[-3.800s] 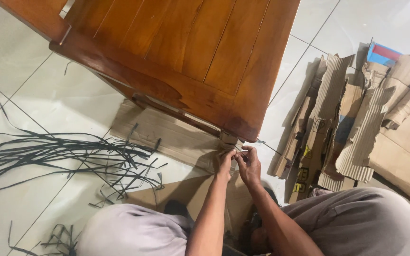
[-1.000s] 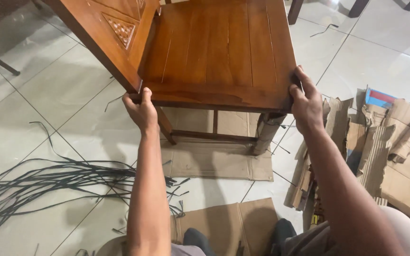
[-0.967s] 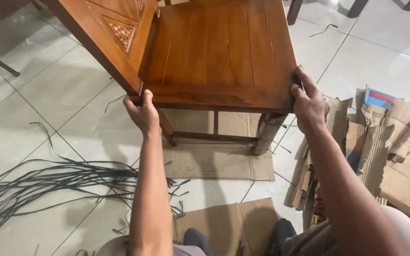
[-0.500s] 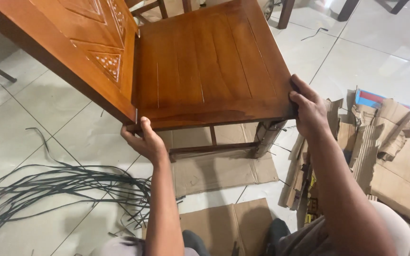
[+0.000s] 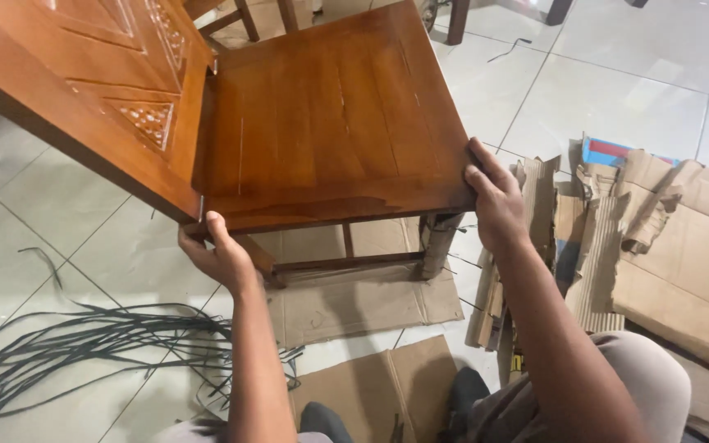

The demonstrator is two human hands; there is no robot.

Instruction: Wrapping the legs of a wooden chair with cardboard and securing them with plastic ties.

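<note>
Chair (image 5: 330, 123), of polished reddish-brown wood, stands on the tiled floor (image 5: 617, 90) just in front of a seated person, who grips its seat at both near corners. The left hand (image 5: 215, 254) clasps the near left corner where the seat meets the carved backrest (image 5: 84, 90), thumb lying up against the front edge and fingers (image 5: 190, 250) curled beneath. The right hand (image 5: 494, 201) clamps the near right corner, fingers spread along the side edge and thumb on the front rail. Both forearms reach straight out from the bottom of the view. The seat shows as a slatted square tilted slightly, with the backrest angling away to the far left. Under the seat, a stretcher (image 5: 346, 264) runs between the front legs, and the right front leg (image 5: 436, 242) is wrapped in cardboard. That leg rests on a flattened cardboard sheet (image 5: 363, 299) spread on the floor beneath the chair; a second sheet (image 5: 387, 381) lies nearer, between the person's knees. To the right, well clear of the seat, torn corrugated scraps (image 5: 609, 238) lie heaped, with a blue and red piece (image 5: 609, 152) showing at their far edge. A loose tangle of dark plastic straps (image 5: 84, 344) sprawls over the tiles at near left. Other furniture legs (image 5: 457, 20) stand at the far edge.
</note>
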